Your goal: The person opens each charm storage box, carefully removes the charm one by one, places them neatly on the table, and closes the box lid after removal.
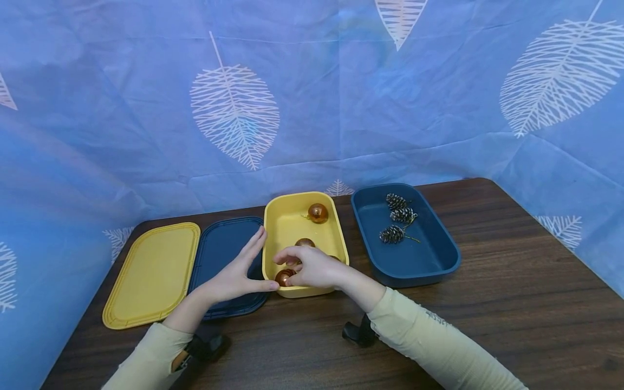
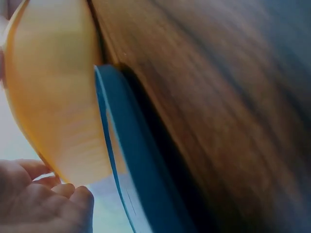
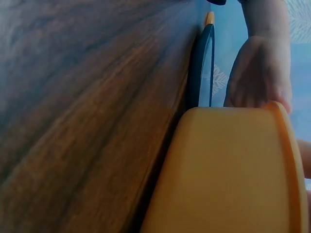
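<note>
The left hand (image 1: 238, 275), fingers spread wide, flanks the rectangular yellow plastic container (image 1: 287, 218). The right hand (image 1: 316, 266) curves inside; I cannot tell whether it grips the shiny round copper ball (image 1: 284, 278) by its thumb. An off-centre pinch could send the ball rolling.

My sleeves (image 1: 439, 341) are cream, dark lettering on the right one. I've got a plain yellow tub (image 1: 304, 292) by the far edge of the table (image 1: 512, 244), shiny copper-brown baubles (image 1: 318, 213) inside. Further right along that edge, a dark-blue tub (image 1: 414, 279); pine cones (image 1: 402, 215) dark, pale-tipped scales. From the left edge: yellow lid (image 1: 156, 273), then navy lid (image 1: 216, 265). Tabletop: dark brown, streaky woodgrain. Backdrop (image 1: 317, 108): blue, white leaf print (skeleton-style veins).
</note>
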The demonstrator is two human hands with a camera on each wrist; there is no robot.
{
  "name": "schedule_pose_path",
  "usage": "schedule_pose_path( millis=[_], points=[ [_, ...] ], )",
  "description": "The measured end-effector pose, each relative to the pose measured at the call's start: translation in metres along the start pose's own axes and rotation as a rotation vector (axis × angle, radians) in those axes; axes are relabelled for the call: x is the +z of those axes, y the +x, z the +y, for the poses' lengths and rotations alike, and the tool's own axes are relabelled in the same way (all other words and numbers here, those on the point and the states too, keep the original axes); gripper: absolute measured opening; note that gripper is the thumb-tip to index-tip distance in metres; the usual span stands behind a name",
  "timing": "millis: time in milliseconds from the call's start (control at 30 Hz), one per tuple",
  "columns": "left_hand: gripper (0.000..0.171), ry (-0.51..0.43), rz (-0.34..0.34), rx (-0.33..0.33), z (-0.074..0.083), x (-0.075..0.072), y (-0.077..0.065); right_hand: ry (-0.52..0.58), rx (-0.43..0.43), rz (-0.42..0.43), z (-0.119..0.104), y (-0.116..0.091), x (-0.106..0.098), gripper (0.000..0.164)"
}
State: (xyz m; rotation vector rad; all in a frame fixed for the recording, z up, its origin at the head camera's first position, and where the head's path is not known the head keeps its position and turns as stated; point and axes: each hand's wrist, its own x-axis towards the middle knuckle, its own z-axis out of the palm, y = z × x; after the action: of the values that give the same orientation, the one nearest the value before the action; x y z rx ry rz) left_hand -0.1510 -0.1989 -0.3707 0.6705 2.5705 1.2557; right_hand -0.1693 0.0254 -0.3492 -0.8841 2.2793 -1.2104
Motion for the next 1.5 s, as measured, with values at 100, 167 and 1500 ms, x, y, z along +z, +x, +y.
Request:
schedule_pose_path(
  millis=[100,167,1500],
  points=[
    [0.105,0.043,-0.005,-0.002,-0.001,0.001,0.000,0.002,0.024,-0.010,0.001,0.001,0.000,0.040],
    [0.106,0.074,-0.004,0.007,-0.001,0.001,0.000,0.003,0.039,-0.016,0.002,0.002,0.000,0.040],
    [0.107,0.245,0.009,0.051,-0.002,-0.003,-0.001,0.191,-0.146,0.181,-0.014,-0.049,-0.013,0.044]
  ],
)
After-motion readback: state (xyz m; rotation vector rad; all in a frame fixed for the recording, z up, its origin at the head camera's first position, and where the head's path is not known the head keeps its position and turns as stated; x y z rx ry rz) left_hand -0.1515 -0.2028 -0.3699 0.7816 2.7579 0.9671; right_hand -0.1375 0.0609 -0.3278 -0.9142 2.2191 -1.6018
